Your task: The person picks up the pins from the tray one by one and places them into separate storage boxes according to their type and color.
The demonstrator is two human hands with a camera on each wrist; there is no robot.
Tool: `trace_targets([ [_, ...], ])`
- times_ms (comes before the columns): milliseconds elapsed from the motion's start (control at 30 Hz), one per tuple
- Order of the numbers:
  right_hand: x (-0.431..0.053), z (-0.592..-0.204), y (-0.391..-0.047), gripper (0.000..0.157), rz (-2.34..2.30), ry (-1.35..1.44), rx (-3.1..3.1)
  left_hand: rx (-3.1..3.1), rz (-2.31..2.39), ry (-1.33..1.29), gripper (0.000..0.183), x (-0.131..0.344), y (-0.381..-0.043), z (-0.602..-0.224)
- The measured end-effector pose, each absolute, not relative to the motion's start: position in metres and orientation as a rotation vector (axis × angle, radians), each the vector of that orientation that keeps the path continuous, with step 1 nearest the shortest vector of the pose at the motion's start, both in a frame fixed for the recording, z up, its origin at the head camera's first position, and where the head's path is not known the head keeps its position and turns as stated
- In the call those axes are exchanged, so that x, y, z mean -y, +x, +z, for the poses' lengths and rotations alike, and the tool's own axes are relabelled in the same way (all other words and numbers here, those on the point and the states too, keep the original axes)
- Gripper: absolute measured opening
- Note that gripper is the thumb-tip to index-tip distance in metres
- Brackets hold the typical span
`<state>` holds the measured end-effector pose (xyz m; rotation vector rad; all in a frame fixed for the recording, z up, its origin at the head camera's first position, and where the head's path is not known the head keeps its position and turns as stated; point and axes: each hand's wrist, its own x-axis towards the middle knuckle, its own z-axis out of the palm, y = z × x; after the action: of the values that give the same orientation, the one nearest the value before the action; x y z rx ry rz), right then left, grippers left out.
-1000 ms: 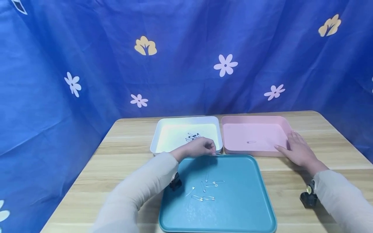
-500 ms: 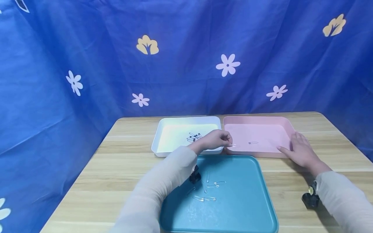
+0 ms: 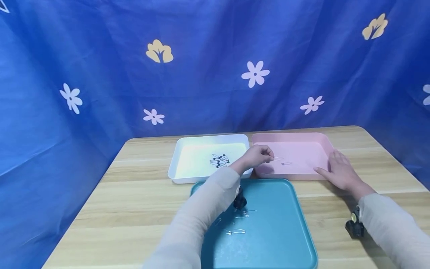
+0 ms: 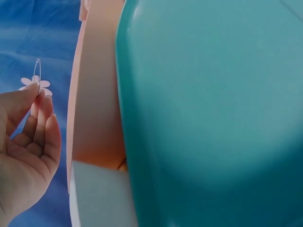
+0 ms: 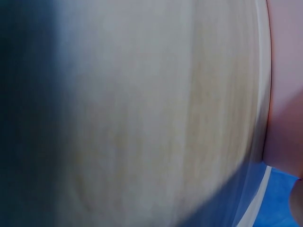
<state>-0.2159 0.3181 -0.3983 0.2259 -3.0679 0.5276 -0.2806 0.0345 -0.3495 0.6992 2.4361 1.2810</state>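
My left hand (image 3: pixel 258 156) pinches a silver safety pin (image 4: pixel 37 71) between thumb and fingertips, over the left part of the pink tray (image 3: pixel 302 136). Another safety pin (image 3: pixel 286 163) lies on that tray's floor, just right of the held one. My right hand (image 3: pixel 340 172) rests with fingers spread on the pink tray's right front corner and holds nothing. In front, several silver safety pins (image 3: pixel 239 231) lie on the teal tray (image 3: pixel 275 239), some of them hidden under my left forearm. Several dark-headed safety pins (image 3: pixel 220 160) sit bunched in the white tray (image 3: pixel 193 157).
The white and pink trays stand side by side at the back of the wooden table (image 3: pixel 127 209), with the teal tray close before them. A blue flowered curtain (image 3: pixel 201 93) hangs behind. My left sleeve (image 3: pixel 198 228) crosses over the teal tray's left side.
My left hand has carried the safety pin rightward and away from me, from the teal tray's back rim to over the pink tray. The right hand keeps its place at the pink tray's corner.
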Motion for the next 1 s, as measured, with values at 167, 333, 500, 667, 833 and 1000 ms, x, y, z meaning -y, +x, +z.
trace_targets([
  [167,-0.317,-0.397,-0.217,0.093,0.52,0.208,3.082,-2.481,1.287,0.667,0.004,-0.045,-0.286,-0.354],
  [333,-0.316,-0.396,-0.218,0.092,0.5,0.218,3.082,-2.555,1.267,0.664,0.005,-0.055,-0.29,-0.359],
  [500,-0.315,-0.398,-0.221,0.092,0.487,0.225,3.066,-2.565,1.254,0.642,0.005,-0.064,-0.29,-0.365],
  [667,-0.315,-0.397,-0.22,0.093,0.476,0.212,3.077,-2.614,1.169,0.624,0.004,-0.074,-0.292,-0.368],
  [833,-0.316,-0.397,-0.219,0.093,0.483,0.196,3.089,-2.606,1.17,0.569,0.004,-0.083,-0.295,-0.371],
  [1000,-0.316,-0.397,-0.219,0.093,0.48,0.185,3.1,-2.607,1.157,0.472,0.007,-0.09,-0.294,-0.376],
])
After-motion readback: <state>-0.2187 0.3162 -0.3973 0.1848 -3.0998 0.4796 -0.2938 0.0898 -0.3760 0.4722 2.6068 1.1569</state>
